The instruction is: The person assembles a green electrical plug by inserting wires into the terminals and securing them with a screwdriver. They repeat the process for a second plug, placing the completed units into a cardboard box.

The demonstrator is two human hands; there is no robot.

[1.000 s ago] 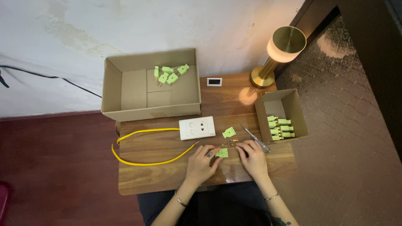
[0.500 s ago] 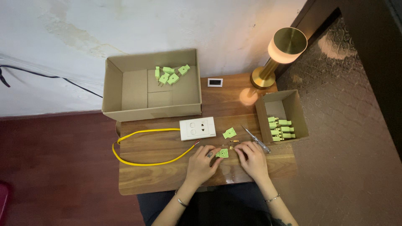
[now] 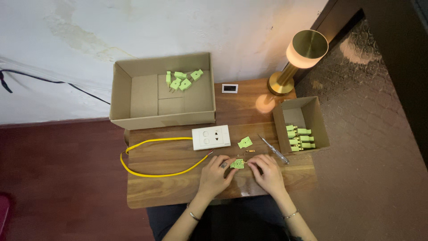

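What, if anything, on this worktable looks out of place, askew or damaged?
Little stands out. One green plug half lies alone beside the white socket plate, apart from the opened plug both hands work on. The yellow cable loops loosely over the table's left edge. Nothing looks spilled or broken.

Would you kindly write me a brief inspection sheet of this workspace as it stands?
Surface: wooden table, against a white wall.
Job's things: green plug half held between both hands; second green plug piece lying loose above it.
Clutter: large cardboard box with green plugs; small cardboard box with more plugs; white socket plate; screwdriver.
Grippers: left hand and right hand, fingers pinching the plug half.
Cables: yellow cable looped on the table; black cable along the wall.
Surroundings: lit brass lamp; patterned floor.
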